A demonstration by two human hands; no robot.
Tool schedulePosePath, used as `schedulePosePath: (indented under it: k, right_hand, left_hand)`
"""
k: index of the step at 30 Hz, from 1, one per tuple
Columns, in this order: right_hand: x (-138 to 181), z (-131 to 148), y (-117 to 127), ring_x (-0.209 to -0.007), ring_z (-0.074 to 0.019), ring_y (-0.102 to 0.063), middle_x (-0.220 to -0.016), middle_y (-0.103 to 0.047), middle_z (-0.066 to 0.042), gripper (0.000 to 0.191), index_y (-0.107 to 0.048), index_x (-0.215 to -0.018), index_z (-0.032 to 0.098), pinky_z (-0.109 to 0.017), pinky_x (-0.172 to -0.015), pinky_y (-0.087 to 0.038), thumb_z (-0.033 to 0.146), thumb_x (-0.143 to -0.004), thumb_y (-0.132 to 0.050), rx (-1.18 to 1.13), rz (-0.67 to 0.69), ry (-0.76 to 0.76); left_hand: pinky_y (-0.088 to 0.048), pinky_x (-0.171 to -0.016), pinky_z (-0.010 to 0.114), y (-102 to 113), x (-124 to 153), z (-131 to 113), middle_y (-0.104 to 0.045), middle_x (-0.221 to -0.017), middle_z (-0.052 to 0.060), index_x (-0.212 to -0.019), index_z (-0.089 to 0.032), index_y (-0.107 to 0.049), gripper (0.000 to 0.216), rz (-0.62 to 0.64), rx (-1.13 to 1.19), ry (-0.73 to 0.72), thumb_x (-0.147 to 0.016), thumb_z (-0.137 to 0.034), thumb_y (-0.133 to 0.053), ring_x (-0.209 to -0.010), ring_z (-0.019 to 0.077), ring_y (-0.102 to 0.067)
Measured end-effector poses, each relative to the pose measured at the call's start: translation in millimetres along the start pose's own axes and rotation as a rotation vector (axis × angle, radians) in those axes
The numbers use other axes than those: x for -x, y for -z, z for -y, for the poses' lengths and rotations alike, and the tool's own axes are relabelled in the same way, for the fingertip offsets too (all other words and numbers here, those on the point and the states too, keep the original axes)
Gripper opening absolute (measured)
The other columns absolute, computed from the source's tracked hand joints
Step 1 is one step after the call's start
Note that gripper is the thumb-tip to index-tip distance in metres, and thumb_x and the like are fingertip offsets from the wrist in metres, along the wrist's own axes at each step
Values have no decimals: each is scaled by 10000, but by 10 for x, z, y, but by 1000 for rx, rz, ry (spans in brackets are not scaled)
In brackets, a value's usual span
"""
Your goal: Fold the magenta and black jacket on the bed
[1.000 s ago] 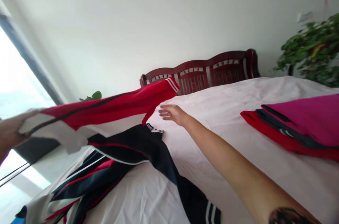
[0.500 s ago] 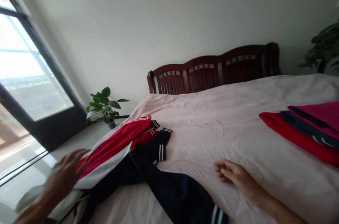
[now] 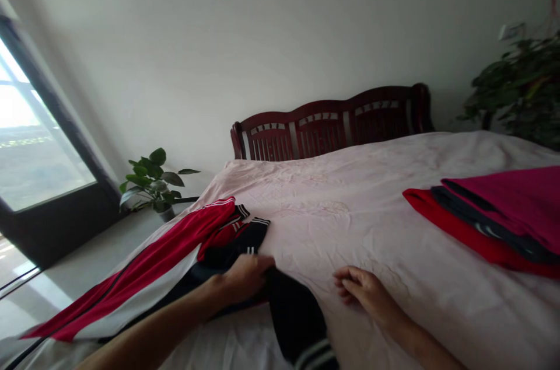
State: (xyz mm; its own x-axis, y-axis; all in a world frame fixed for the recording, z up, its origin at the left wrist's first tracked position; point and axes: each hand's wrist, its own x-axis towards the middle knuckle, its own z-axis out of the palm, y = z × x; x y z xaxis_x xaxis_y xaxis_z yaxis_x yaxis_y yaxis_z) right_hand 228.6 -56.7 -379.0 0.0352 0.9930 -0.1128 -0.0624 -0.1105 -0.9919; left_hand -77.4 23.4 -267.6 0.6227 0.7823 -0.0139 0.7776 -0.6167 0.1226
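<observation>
my left hand (image 3: 245, 279) is clenched, grasping a fold of navy fabric (image 3: 293, 317) on a red, white and navy tracksuit garment (image 3: 144, 268). my right hand (image 3: 365, 294) is released: it rests palm down on a pale pink bed sheet (image 3: 345, 227), with its fingers (image 3: 343, 282) loosely extended, near the navy fabric but not touching it.

garment position: spread on the near left part of the bed, its long red and white section running diagonally toward the lower left of the view and its end hanging past the bed edge. the navy fabric runs from under my left hand toward the bottom of the frame and ends in a white-striped cuff (image 3: 312, 355). a second striped navy cuff (image 3: 256, 230) lies beside the red section, further up the bed. i cannot tell whether all these parts belong to one piece.

surroundings: a folded stack (image 3: 503, 201) sits on the right side of the bed, well apart from both hands, with magenta cloth on top of navy and red layers. a dark red wooden headboard (image 3: 332, 122) stands at the far end of the bed. a small potted plant (image 3: 151, 183) stands beyond the bed's far left corner, beside a dark-framed glass door (image 3: 44, 148).
</observation>
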Motion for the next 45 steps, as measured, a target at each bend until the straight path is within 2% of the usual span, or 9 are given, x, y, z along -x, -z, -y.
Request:
schedulePosePath:
  k: [4,7,10,13,17,24,29,37,45]
  right_hand:
    - [-41,46,5,-720,-170,-639,-833,-683,-54,387,-682,-912,170,-323,-661,-526,439,-634,-663,-44,-13,2]
    - [-31,56,-6,-706,-161,-622,-818,-664,-47,389,-677,-907,163,-315,-649,-514,441,-637,-641,-23,-11,-4]
    - [-10,64,-24,-701,-153,-618,-822,-655,-40,384,-672,-903,162,-307,-644,-501,447,-651,-621,8,11,-2]
    - [-5,65,-37,-638,-127,-592,-804,-641,-21,391,-660,-889,169,-298,-625,-487,465,-637,-626,17,36,-14]
    - [-13,49,-43,-626,-118,-580,-796,-633,-10,383,-655,-892,172,-289,-617,-477,461,-643,-620,26,44,-26]
    - [11,66,-57,-657,-128,-584,-790,-643,-23,329,-670,-860,180,-273,-605,-465,442,-664,-633,46,33,-55]
    - [9,67,-40,-645,-125,-583,-800,-649,-24,339,-671,-867,188,-271,-604,-473,451,-653,-658,37,34,-88]
    - [-14,38,-50,-620,-112,-580,-775,-645,-15,320,-664,-867,179,-252,-579,-468,445,-691,-641,48,46,-65]
    - [-58,-24,-71,-582,-110,-581,-736,-648,-3,314,-655,-877,177,-251,-554,-460,426,-697,-590,105,25,-22]
  left_hand:
    - [-455,-987,420,784,-549,605,-700,-1124,108,-1289,-174,-547,469,-278,-50,317,-863,-90,-372,-1175,276,-590]
    - [-436,-997,478,938,-655,976,-635,-1257,186,-1428,-109,-414,548,-339,-71,461,-885,-178,-438,-1238,338,-552]
    - [-440,-1022,449,617,-494,976,-589,-1348,193,-1377,-125,-518,501,-281,-69,384,-900,-274,-500,-1241,325,-561]
    - [-348,-1143,395,82,-206,780,-567,-1434,51,-1276,-292,-643,385,-159,-61,137,-903,-341,-560,-1342,254,-492]
    - [-104,-1231,551,-472,68,769,-535,-1485,3,-1365,-372,-567,438,-6,-214,-199,-944,-270,-506,-1459,266,-348]
    - [-118,-1217,578,-679,-250,1436,-624,-1396,34,-1329,-304,-623,525,-179,-432,134,-914,-93,-380,-1426,290,-406]
    - [-144,-1186,617,-770,-616,1655,-631,-1382,79,-1355,-272,-610,571,-264,-414,319,-902,-73,-325,-1418,312,-413]
    - [-134,-1179,591,-857,-745,1645,-601,-1418,93,-1383,-244,-583,507,-274,-393,434,-952,-167,-327,-1448,329,-351]
    - [-146,-1161,640,-1023,-685,1199,-392,-1576,141,-1481,-239,-466,538,-191,-325,422,-999,-435,-328,-1478,373,-281]
